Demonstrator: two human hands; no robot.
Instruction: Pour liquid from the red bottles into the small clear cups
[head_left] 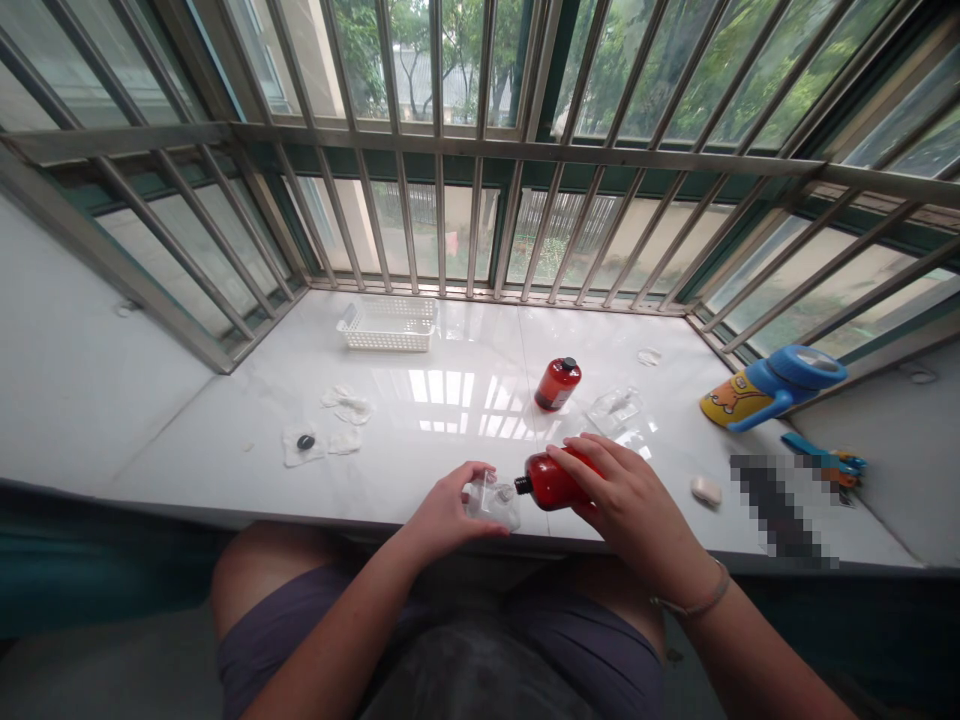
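Observation:
My left hand (457,512) is closed around a small clear container (493,502) near the front edge of the sill. Across from it, my right hand (619,490) grips a red bottle (553,482), tipped nearly flat with its uncapped black neck toward the container's top. Whether any liquid passes between them is too small to tell. Behind my hands a second red bottle (559,384) with a black cap stands upright. A black cap (305,442) lies on a white tissue (292,452) at the left.
A white perforated basket (388,328) stands at the back left. Crumpled tissues (349,404) lie left of centre, clear plastic packaging (615,408) right of centre. At the right are a blue and yellow thermos (772,388), a pale block (706,491) and a blue strap (814,447).

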